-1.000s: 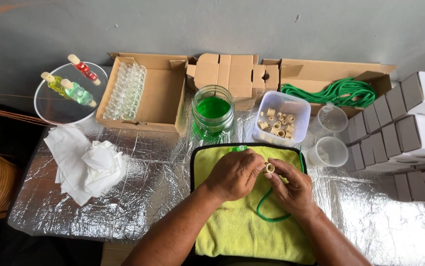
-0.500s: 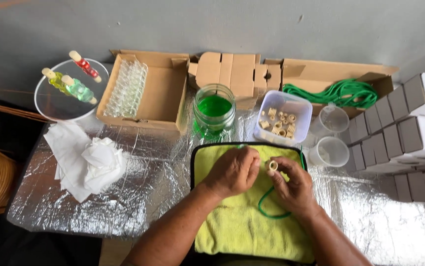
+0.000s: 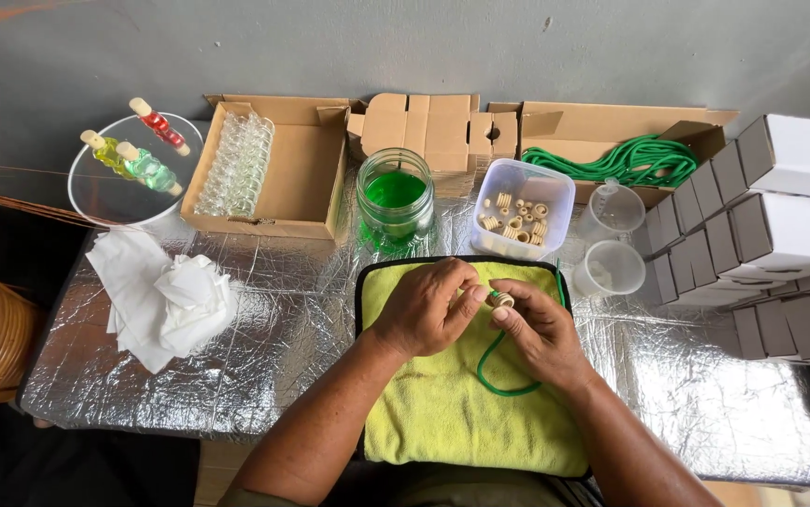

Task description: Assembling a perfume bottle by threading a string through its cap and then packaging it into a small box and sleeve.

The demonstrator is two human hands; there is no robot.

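Over the yellow towel (image 3: 442, 413), both hands (image 3: 480, 314) pinch one wooden ring (image 3: 501, 300) on a green cord (image 3: 494, 371); behind the towel, a tub of rings (image 3: 522, 208) waits unthreaded.

Soft, even daylight fills the scene, bright without harshness. The crinkled foil on the counter (image 3: 264, 319) scatters pale glare, strongest toward 9 o'clock and 4 o'clock. Shadows are faint: a soft one lies under the hands on the yellow towel (image 3: 442, 413), and the frame darkens at 8 o'clock off the counter's edge. Focus is sharp across the middle. The wide lens bows straight lines, so the white boxes (image 3: 780, 216) at 3 o'clock lean outward, and the green jar (image 3: 395, 197) glows translucent.
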